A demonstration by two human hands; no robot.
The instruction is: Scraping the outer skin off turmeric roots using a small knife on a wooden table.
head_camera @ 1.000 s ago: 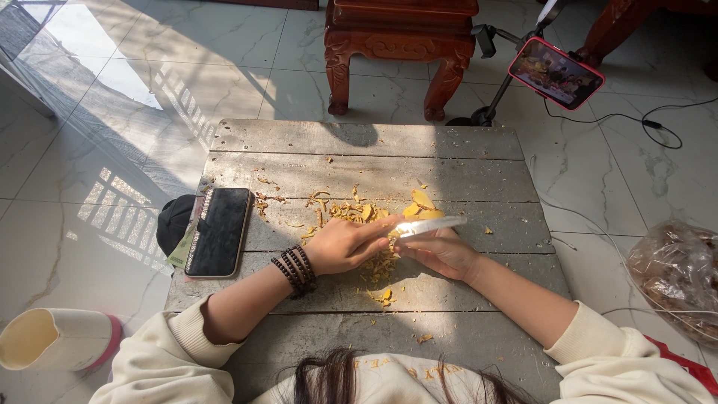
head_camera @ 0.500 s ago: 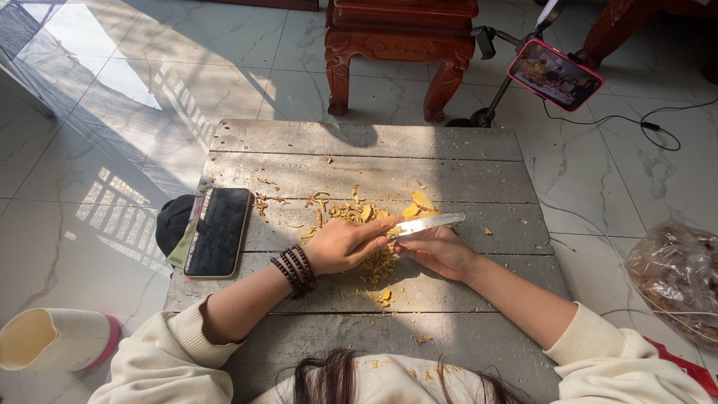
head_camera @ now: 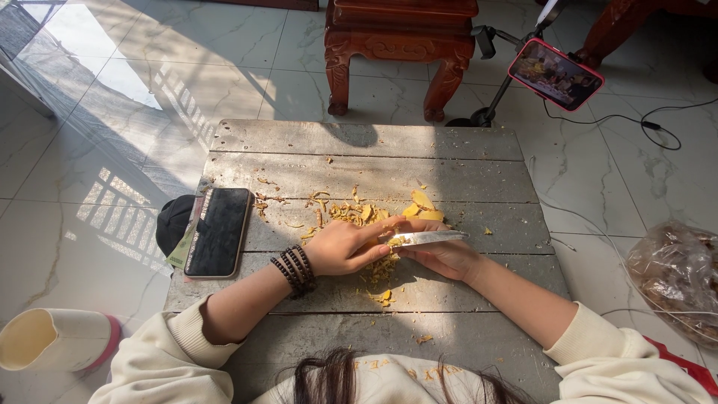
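Compared with a moment ago, we see very little change: the knife (head_camera: 428, 238) has dipped slightly and now lies closer to level, and both hands sit in nearly the same spot over the wooden table (head_camera: 449, 150).

The knife's long axis runs left to right across the table, with the blade tip pointing to our right and the handle end buried in our right hand (head_camera: 447, 256). That hand is curled shut around the handle, fingers tucked under, just below the blade.

Our left hand (head_camera: 345, 245) is closed in a pinch, thumb and fingers pressed together on a small yellow piece (head_camera: 394, 241) right where the blade starts. The piece is mostly hidden, so we cannot tell its shape. A stack of dark bead bracelets (head_camera: 294, 270) circles the left wrist.

The two hands touch at the middle of the table, on top of a scatter of yellow peelings (head_camera: 359, 213) that spreads up and to the left of them, with a few more scraps below.

Near the left edge of the table a dark phone (head_camera: 218, 230) lies flat, screen up. On the floor stands a second phone on a stand (head_camera: 555, 74), and a clear bag (head_camera: 677, 277) sits at the right.
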